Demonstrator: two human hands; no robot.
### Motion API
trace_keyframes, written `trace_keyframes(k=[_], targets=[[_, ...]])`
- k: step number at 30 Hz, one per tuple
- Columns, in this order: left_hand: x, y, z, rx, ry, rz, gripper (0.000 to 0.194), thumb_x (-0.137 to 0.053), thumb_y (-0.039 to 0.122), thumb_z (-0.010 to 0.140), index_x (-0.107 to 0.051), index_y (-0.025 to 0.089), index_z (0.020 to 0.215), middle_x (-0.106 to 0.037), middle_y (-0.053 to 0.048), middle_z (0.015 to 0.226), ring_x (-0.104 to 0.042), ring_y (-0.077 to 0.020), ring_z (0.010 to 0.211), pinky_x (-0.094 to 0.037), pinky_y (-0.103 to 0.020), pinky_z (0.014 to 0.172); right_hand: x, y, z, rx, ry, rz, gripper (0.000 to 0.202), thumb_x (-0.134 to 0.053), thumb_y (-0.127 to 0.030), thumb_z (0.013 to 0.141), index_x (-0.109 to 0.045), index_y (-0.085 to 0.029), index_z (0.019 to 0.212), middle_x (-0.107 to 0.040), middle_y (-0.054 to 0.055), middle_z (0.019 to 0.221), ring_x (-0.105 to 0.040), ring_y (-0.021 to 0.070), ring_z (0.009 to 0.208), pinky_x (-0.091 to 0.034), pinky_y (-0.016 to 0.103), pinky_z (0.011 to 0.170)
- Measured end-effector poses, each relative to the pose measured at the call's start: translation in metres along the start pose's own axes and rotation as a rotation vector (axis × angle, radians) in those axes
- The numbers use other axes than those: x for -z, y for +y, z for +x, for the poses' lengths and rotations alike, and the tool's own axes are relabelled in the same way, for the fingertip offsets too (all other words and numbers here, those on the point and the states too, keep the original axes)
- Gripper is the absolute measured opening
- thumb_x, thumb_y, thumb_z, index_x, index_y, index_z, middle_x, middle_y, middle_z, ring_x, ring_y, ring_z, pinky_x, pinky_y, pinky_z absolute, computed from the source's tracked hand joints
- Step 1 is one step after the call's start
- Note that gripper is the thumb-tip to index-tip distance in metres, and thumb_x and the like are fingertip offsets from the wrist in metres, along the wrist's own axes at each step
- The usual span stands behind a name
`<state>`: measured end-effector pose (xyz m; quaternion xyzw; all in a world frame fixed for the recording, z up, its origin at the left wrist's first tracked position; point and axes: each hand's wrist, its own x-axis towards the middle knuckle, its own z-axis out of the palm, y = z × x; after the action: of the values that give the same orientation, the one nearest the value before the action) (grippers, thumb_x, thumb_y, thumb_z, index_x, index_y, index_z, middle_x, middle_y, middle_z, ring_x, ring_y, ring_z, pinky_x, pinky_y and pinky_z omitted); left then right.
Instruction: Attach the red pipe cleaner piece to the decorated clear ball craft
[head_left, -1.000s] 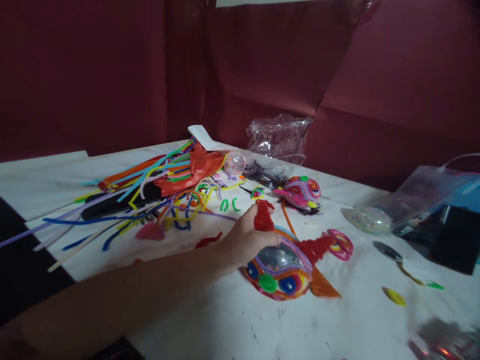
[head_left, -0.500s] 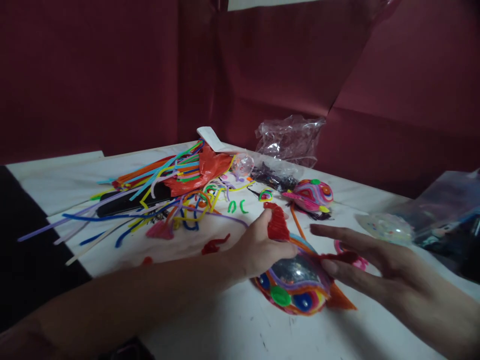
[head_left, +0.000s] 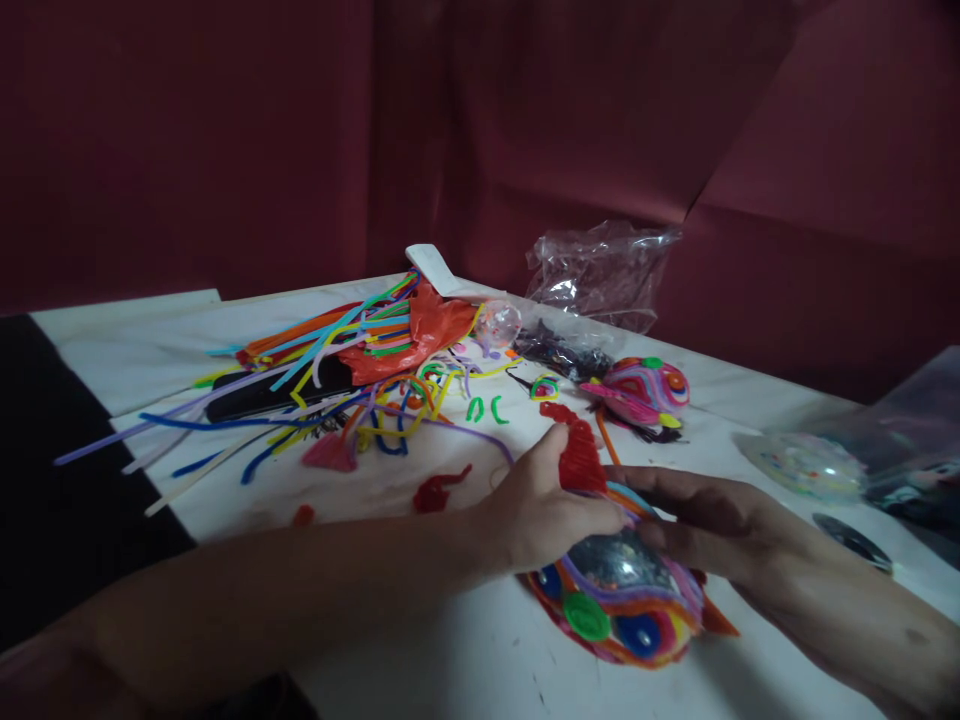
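A fish-shaped craft (head_left: 626,605) made of coiled pipe cleaners around a shiny ball lies on the white table (head_left: 465,650). It has blue and green round spots and a red fuzzy fin (head_left: 577,455) on top. My left hand (head_left: 536,505) grips that red fin and the craft's upper left side. My right hand (head_left: 701,520) rests over the craft's top right, fingers touching it next to the left hand. A second, smaller pink craft (head_left: 645,388) sits farther back.
A heap of loose coloured pipe cleaners (head_left: 330,385) with a red plastic bag (head_left: 420,335) covers the table's far left. A crumpled clear bag (head_left: 600,275) stands at the back. A clear speckled ball (head_left: 806,465) and plastic bags lie at right. Dark red walls surround.
My right hand came in from the right and settled on the craft's top right side. The left hand kept its grip on the red fin. The view shifted slightly.
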<state>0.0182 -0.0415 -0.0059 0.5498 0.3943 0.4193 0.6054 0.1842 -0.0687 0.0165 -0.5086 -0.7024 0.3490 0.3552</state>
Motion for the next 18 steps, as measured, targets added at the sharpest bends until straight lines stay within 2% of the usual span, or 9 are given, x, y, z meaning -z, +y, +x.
trace_keyframes(k=[2, 6, 10, 12, 15, 18], targets=[[0.001, -0.001, 0.001, -0.003, -0.001, 0.007, 0.056, -0.071, 0.025, 0.06, -0.05, 0.019, 0.111, -0.059, -0.001, 0.079, -0.055, -0.0173, 0.074, -0.043, -0.028, 0.066, -0.001, 0.009, -0.005, 0.03, 0.067, -0.075, 0.051, -0.054, -0.055, 0.086, -0.065, -0.015, 0.114, -0.068, 0.008, 0.091, -0.066, 0.0262, 0.075, -0.056, 0.03, 0.062], [0.001, -0.003, 0.002, -0.023, -0.009, 0.041, 0.05, -0.068, 0.025, 0.061, -0.051, 0.019, 0.108, -0.057, 0.0, 0.078, -0.053, -0.015, 0.07, -0.042, -0.027, 0.064, 0.009, 0.025, -0.011, 0.043, 0.062, -0.114, 0.053, -0.059, -0.056, 0.082, -0.064, -0.016, 0.116, -0.066, 0.011, 0.101, -0.063, 0.0318, 0.089, -0.056, 0.036, 0.072], [0.0, 0.0, 0.0, 0.002, -0.006, 0.068, 0.05, -0.067, 0.027, 0.061, -0.05, 0.02, 0.108, -0.055, 0.001, 0.077, -0.051, -0.0143, 0.07, -0.041, -0.026, 0.063, 0.021, 0.025, -0.004, 0.008, 0.032, -0.095, 0.058, -0.062, -0.057, 0.08, -0.06, -0.016, 0.121, -0.063, 0.012, 0.11, -0.058, 0.0354, 0.099, -0.055, 0.04, 0.076], [0.0, 0.001, -0.001, 0.027, 0.001, 0.078, 0.052, -0.067, 0.029, 0.061, -0.049, 0.02, 0.109, -0.056, 0.0, 0.08, -0.052, -0.0155, 0.073, -0.041, -0.027, 0.064, 0.025, 0.021, 0.001, -0.031, -0.033, -0.018, 0.061, -0.063, -0.058, 0.079, -0.058, -0.017, 0.124, -0.06, 0.013, 0.116, -0.056, 0.0365, 0.103, -0.055, 0.041, 0.077], [0.001, 0.0, -0.001, 0.03, 0.0, 0.088, 0.051, -0.066, 0.031, 0.062, -0.048, 0.021, 0.109, -0.056, 0.0, 0.08, -0.053, -0.0163, 0.074, -0.041, -0.027, 0.064, 0.025, 0.015, 0.005, -0.142, -0.191, 0.2, 0.07, -0.07, -0.057, 0.075, -0.051, -0.018, 0.129, -0.055, 0.013, 0.123, -0.052, 0.0345, 0.11, -0.055, 0.035, 0.08], [0.002, -0.002, 0.001, 0.035, -0.003, 0.084, 0.055, -0.068, 0.033, 0.062, -0.048, 0.02, 0.111, -0.058, -0.001, 0.083, -0.054, -0.0172, 0.075, -0.041, -0.028, 0.065, 0.022, 0.012, 0.004, -0.278, -0.327, 0.311, 0.078, -0.074, -0.058, 0.074, -0.043, -0.021, 0.135, -0.056, 0.011, 0.122, -0.059, 0.0278, 0.098, -0.052, 0.03, 0.083]])
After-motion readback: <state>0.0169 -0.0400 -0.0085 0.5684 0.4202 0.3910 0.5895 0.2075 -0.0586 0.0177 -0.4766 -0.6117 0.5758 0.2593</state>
